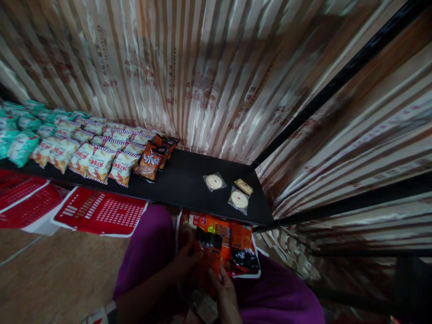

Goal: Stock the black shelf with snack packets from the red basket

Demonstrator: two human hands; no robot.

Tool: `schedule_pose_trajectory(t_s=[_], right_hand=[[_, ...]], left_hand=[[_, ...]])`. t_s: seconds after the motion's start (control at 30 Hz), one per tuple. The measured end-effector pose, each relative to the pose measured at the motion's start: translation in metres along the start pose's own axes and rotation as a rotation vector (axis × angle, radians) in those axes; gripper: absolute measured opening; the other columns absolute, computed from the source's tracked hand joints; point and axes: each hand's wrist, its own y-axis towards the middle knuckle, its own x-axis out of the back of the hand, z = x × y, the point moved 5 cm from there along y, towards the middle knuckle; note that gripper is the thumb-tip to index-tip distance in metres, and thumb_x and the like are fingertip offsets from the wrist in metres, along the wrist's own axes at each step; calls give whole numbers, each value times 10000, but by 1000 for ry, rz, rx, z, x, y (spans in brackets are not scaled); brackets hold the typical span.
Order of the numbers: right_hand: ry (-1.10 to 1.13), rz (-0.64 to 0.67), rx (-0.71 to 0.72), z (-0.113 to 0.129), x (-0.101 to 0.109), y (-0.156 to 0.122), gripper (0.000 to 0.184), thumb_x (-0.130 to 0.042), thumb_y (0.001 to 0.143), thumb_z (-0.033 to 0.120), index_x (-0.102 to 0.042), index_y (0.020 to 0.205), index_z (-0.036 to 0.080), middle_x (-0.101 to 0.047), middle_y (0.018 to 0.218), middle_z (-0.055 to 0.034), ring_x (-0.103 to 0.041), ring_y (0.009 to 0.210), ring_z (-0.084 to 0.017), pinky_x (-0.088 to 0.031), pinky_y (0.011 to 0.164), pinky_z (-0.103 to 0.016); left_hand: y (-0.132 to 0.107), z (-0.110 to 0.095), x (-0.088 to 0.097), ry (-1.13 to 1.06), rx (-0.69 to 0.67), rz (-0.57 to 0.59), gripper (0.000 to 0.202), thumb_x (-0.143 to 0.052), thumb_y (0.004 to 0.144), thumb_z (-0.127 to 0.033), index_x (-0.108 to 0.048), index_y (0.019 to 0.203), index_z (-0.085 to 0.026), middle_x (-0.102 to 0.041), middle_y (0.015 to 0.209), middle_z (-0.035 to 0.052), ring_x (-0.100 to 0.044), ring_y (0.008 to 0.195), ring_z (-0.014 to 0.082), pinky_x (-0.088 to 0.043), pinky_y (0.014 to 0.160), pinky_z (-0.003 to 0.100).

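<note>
My left hand [185, 263] and my right hand [223, 288] are both closed on an orange and black snack packet [209, 258], held low between my knees in purple trousers. Under it lie several more orange packets [241, 247] in a stack below the shelf edge. The black shelf [189, 180] is just ahead of my hands. On it, near the middle, stand dark orange snack bags [150, 164].
Rows of white, orange and teal snack bags [81, 155] fill the shelf's left part. Two round wrapped cakes [214, 182] [239, 199] and a small rectangular one [243, 186] lie at its right end. Red baskets [101, 211] sit below. Striped foil sheeting [209, 76] backs the shelf.
</note>
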Motion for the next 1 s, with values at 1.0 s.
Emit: schedule_pose_trajectory(t_s=[1.0], right_hand=[[-51,396,336,113,-220,31,411,-729,654,391,-591,992,203,-692,839,-11,-645,706,-155,-527,700,-296]], left_hand=[[-5,-209,87,264,-555,-388,439,-563,783,-476,-581,1097,-170,-690,964,52,-640,877,194,-507,785,293]])
